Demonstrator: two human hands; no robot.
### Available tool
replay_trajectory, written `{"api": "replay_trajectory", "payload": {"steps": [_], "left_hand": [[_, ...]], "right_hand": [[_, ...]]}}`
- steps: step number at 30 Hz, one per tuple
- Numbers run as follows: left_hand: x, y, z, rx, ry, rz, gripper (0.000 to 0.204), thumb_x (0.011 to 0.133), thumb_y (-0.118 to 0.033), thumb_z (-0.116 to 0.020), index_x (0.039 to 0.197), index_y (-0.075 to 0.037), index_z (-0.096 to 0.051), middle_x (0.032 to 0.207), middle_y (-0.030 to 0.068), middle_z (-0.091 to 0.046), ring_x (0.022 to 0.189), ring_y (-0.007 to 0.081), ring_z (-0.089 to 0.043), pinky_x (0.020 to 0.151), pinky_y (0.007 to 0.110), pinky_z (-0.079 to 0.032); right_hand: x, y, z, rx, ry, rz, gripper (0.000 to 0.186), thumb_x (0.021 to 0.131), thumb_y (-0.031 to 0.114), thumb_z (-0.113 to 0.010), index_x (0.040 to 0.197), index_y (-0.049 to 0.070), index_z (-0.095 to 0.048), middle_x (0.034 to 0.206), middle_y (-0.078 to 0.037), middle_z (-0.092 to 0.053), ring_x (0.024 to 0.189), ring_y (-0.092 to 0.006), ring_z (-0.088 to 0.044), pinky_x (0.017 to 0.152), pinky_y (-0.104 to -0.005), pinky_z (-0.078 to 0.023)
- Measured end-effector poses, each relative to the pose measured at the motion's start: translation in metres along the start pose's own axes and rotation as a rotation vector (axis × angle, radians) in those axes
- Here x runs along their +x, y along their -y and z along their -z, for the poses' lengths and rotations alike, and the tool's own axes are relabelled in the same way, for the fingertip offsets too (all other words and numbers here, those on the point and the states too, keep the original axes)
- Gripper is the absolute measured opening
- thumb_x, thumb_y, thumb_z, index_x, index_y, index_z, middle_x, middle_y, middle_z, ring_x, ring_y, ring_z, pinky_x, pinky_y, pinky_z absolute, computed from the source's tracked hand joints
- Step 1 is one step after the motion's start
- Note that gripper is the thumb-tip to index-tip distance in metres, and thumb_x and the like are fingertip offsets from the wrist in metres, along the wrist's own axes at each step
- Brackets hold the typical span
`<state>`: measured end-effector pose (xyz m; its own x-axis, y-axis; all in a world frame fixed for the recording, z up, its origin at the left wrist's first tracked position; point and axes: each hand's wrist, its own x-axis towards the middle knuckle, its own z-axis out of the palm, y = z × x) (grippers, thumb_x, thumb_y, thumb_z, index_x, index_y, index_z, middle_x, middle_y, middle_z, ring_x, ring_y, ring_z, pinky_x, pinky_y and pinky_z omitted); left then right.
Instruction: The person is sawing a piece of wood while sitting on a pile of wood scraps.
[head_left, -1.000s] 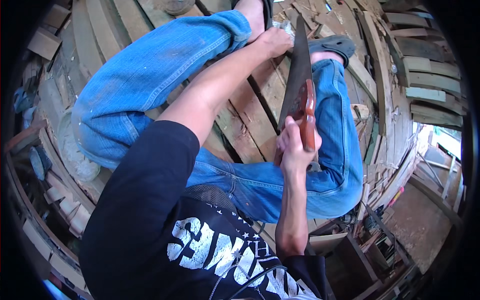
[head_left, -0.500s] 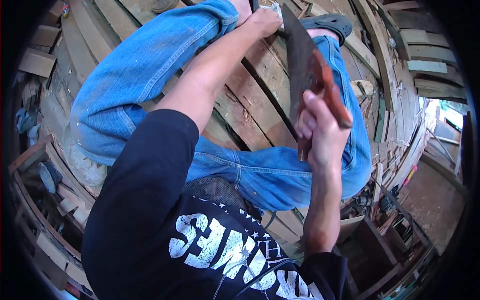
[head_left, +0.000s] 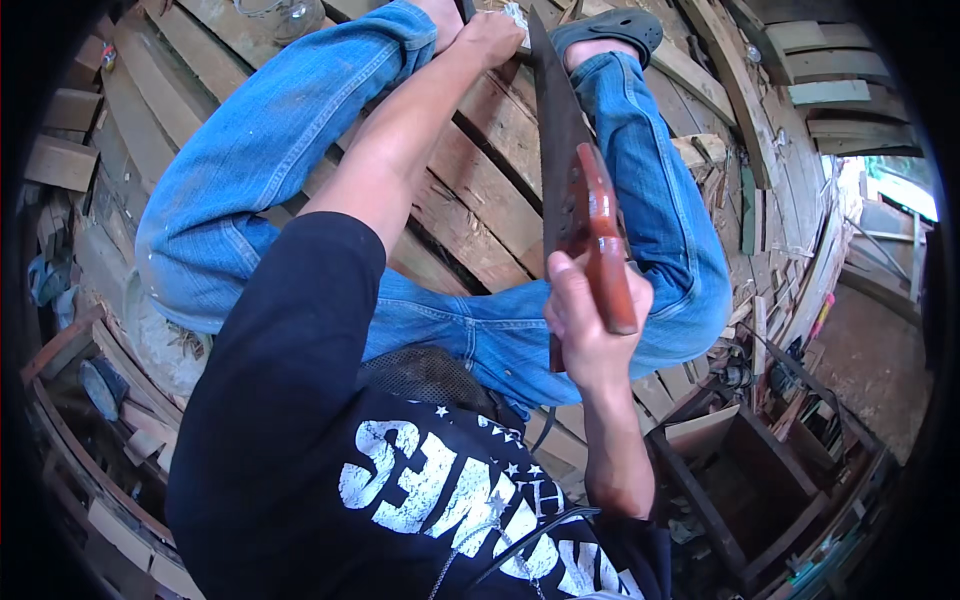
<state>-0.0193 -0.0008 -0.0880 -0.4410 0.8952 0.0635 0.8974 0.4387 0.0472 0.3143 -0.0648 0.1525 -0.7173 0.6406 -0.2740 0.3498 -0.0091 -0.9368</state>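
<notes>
Right hand [head_left: 600,335] closed round the handle [head_left: 604,255] of the saw [head_left: 558,150]; left hand [head_left: 492,40] near its tip, grip indeterminable. Sawing appears in hand; next stroke calls for steady alignment.

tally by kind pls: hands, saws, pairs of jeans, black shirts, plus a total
Hands: 2 (left hand, right hand)
Saws: 1 (handsaw, gripped by its red-brown handle)
Pairs of jeans: 1 (blue jeans)
Black shirts: 1 (black shirt with white print)
Total: 5
</notes>
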Motion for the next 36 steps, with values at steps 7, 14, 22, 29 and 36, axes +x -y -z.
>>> {"api": "replay_trajectory", "payload": {"steps": [7,14,22,29,36], "left_hand": [[0.004,-0.009,0.003,-0.077,-0.048,-0.013,0.019,0.081,-0.011,-0.052,0.084,-0.002,-0.068,0.091,0.0190,-0.068,0.088,0.0337,-0.068,0.074,0.045,-0.055],[0.013,0.000,0.001,-0.034,-0.012,-0.020,0.020,0.083,-0.016,-0.053,0.083,-0.003,-0.068,0.088,0.0188,-0.068,0.085,0.0336,-0.068,0.071,0.046,-0.056],[0.006,-0.011,0.011,-0.027,0.015,-0.029,0.020,0.080,-0.011,-0.051,0.084,-0.001,-0.068,0.087,0.0219,-0.067,0.085,0.0383,-0.067,0.074,0.046,-0.055],[-0.004,-0.020,0.028,-0.105,0.047,-0.015,0.019,0.080,-0.010,-0.051,0.084,-0.001,-0.067,0.089,0.0226,-0.067,0.085,0.0386,-0.066,0.075,0.047,-0.054],[0.008,-0.023,0.018,-0.048,0.044,-0.071,0.018,0.080,-0.011,-0.053,0.085,-0.002,-0.068,0.088,0.0227,-0.067,0.086,0.0379,-0.066,0.075,0.047,-0.054]], "right_hand": [[-0.008,-0.008,0.008,-0.100,0.025,0.178,0.009,0.084,0.007,-0.061,0.085,-0.001,-0.057,0.055,0.002,-0.047,0.041,-0.0040,-0.042,0.038,-0.0204,-0.030],[0.016,-0.005,0.010,-0.105,-0.003,0.039,0.019,0.085,0.008,-0.059,0.068,0.005,-0.052,0.054,0.002,-0.046,0.042,-0.0049,-0.042,0.039,-0.0229,-0.032],[0.015,-0.004,0.005,-0.027,-0.037,-0.049,0.027,0.083,0.012,-0.067,0.064,0.003,-0.050,0.054,0.004,-0.046,0.048,-0.0053,-0.039,0.045,-0.0266,-0.033],[0.015,-0.002,0.012,-0.006,-0.031,-0.020,0.025,0.084,0.009,-0.064,0.065,0.002,-0.050,0.053,0.003,-0.046,0.048,-0.0058,-0.040,0.045,-0.0273,-0.033],[0.008,-0.008,0.027,0.037,-0.058,-0.089,0.026,0.083,0.012,-0.067,0.065,0.004,-0.050,0.053,0.003,-0.045,0.049,-0.0058,-0.040,0.045,-0.0264,-0.034]]}}
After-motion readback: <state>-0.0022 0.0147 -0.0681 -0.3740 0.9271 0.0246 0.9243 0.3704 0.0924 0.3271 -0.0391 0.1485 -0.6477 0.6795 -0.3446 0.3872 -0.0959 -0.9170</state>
